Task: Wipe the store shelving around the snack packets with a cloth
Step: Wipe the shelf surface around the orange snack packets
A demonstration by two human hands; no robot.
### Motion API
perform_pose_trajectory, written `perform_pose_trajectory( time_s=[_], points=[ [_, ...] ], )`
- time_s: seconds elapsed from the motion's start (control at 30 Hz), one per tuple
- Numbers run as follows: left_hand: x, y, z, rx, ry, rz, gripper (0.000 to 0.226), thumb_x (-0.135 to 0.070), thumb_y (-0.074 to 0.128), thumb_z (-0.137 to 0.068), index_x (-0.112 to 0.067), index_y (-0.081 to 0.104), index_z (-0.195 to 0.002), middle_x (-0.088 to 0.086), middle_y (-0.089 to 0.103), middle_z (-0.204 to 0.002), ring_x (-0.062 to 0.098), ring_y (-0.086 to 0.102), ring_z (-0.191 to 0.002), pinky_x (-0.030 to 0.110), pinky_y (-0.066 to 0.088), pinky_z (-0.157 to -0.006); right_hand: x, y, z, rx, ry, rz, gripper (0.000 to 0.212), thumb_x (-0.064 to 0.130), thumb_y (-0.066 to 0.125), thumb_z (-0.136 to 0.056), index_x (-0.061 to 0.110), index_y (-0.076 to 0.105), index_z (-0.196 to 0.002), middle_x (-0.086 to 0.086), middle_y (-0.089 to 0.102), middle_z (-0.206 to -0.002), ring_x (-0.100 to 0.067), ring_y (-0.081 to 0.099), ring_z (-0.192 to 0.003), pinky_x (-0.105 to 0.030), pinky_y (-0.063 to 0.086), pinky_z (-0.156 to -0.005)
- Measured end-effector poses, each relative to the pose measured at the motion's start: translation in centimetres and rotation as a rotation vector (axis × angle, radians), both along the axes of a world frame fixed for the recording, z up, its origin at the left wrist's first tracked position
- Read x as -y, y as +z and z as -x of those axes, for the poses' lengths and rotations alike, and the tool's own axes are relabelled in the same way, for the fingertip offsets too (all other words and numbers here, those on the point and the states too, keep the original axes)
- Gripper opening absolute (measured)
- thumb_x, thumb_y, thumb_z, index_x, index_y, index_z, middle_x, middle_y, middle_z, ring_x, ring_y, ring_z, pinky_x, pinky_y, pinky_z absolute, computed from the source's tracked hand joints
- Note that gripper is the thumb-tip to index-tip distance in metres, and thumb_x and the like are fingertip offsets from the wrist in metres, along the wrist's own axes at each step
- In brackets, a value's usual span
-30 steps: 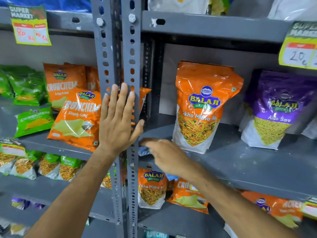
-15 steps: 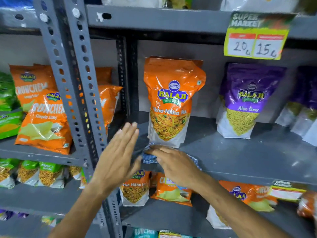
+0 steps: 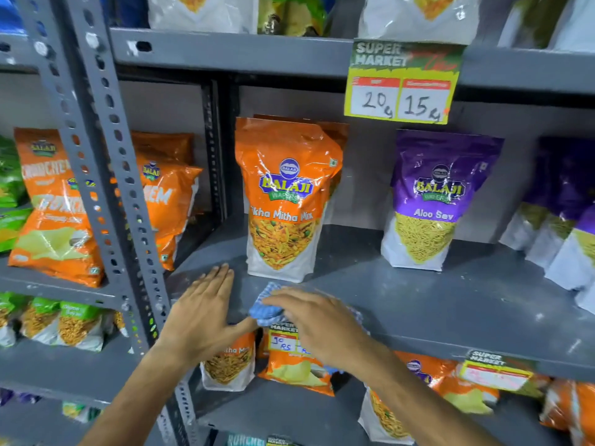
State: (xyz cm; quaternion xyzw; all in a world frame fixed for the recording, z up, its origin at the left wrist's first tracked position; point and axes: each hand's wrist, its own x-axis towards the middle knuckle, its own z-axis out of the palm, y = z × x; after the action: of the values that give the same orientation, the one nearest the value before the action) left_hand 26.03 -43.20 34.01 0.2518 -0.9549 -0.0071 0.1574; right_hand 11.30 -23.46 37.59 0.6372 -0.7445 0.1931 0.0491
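A blue-and-white checked cloth (image 3: 266,304) lies on the front of the grey middle shelf (image 3: 450,304). My right hand (image 3: 317,323) presses flat on the cloth, covering most of it. My left hand (image 3: 201,317) rests open, fingers spread, on the same shelf just left of the cloth, beside the perforated grey upright (image 3: 106,175). An orange Tikha Mitha Mix packet (image 3: 283,194) stands upright just behind both hands. A purple Aloo Sev packet (image 3: 431,201) stands farther right on this shelf.
Orange Crunchem packets (image 3: 54,214) fill the left bay behind the upright. More purple packets (image 3: 560,214) crowd the far right. A yellow price tag (image 3: 401,82) hangs from the shelf above. Orange packets and tags (image 3: 285,339) sit below the shelf edge.
My left hand came off the upright post and dropped onto the shelf. My right hand slid the cloth rightward along the shelf front. The view shifted right.
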Motion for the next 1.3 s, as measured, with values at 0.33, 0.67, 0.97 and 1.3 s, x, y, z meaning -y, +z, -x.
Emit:
perform_pose_trajectory(
  time_s=[0.33,0.67,0.97,1.3],
  points=[
    [0.0,-0.3,0.1,0.003,0.044,0.003,0.137,-0.108,0.013,-0.07,-0.01,0.018,-0.166,0.007,0.015,-0.175,0.019,0.015,-0.162,0.036,0.008,-0.131,-2.7,2.5,9.9,0.25,-0.307,0.294,0.043,0.02,0.042,-0.101,0.036,0.058,-0.137,0.0,0.074,-0.121,-0.023,0.068,-0.104,-0.036,0.052,-0.086],
    [0.7,-0.2,0.2,-0.018,0.026,-0.036,0.138,-0.11,0.011,-0.067,-0.015,0.008,-0.167,-0.001,0.001,-0.175,0.013,0.003,-0.162,0.03,-0.003,-0.128,9.4,1.6,22.7,0.31,-0.571,-0.072,0.052,0.006,0.044,-0.092,0.023,0.057,-0.14,-0.01,0.054,-0.149,-0.036,0.053,-0.135,-0.043,0.047,-0.109],
    [0.5,-0.3,0.2,-0.029,0.016,-0.036,0.136,-0.109,0.015,-0.069,-0.014,0.017,-0.167,0.002,0.012,-0.175,0.017,0.012,-0.162,0.038,0.009,-0.133,9.1,1.5,20.4,0.24,-0.509,-0.113,0.06,0.005,0.037,-0.093,0.034,0.055,-0.141,-0.003,0.05,-0.155,-0.032,0.05,-0.139,-0.039,0.043,-0.113],
    [0.2,0.1,0.1,0.006,0.021,-0.014,0.136,-0.108,0.007,-0.069,-0.014,0.01,-0.167,0.002,0.007,-0.176,0.016,0.009,-0.162,0.032,0.002,-0.13,6.1,0.7,17.4,0.303,-0.409,0.039,0.048,0.009,0.044,-0.094,0.035,0.066,-0.128,-0.007,0.067,-0.135,-0.034,0.063,-0.119,-0.038,0.054,-0.095]
  ],
)
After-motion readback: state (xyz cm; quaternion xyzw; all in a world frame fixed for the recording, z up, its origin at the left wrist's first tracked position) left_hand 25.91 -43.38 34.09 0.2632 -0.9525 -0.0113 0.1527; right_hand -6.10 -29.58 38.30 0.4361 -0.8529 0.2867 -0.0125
